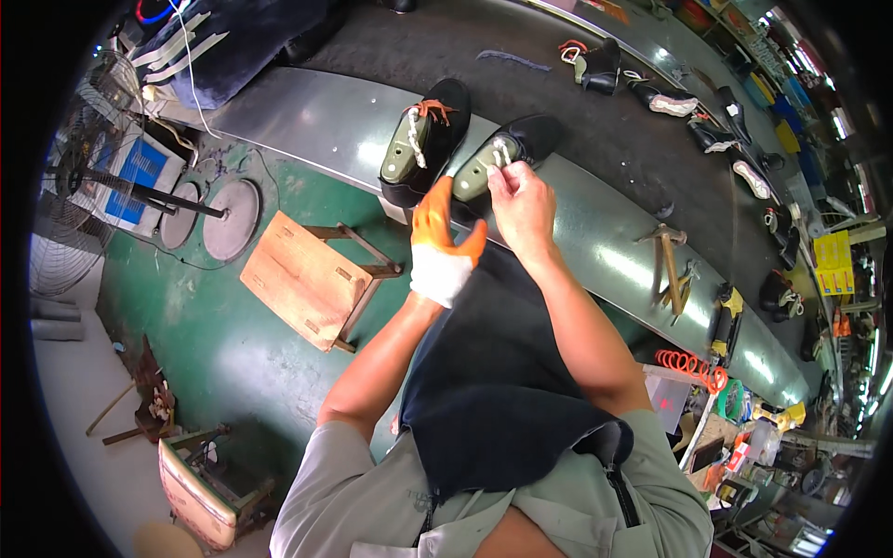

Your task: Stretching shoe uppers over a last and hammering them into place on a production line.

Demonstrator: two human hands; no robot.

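Two black shoes on green shoe lasts lie side by side at the metal edge of the bench. The left shoe has an orange lace and a white twisted cord on top. Over the right shoe, my bare right hand is closed, thumb and finger pinched at the white cord by the last's top. My left hand, in a white glove with orange palm and fingers, is open beside that shoe's heel end. Its thumb is spread from the fingers; whether the fingertips touch the shoe cannot be made out.
A hammer and pliers lie on the metal edge to the right. Several more shoes run along the dark belt's far side. A wooden stool stands on the green floor at left, near a fan. A red coiled hose hangs right.
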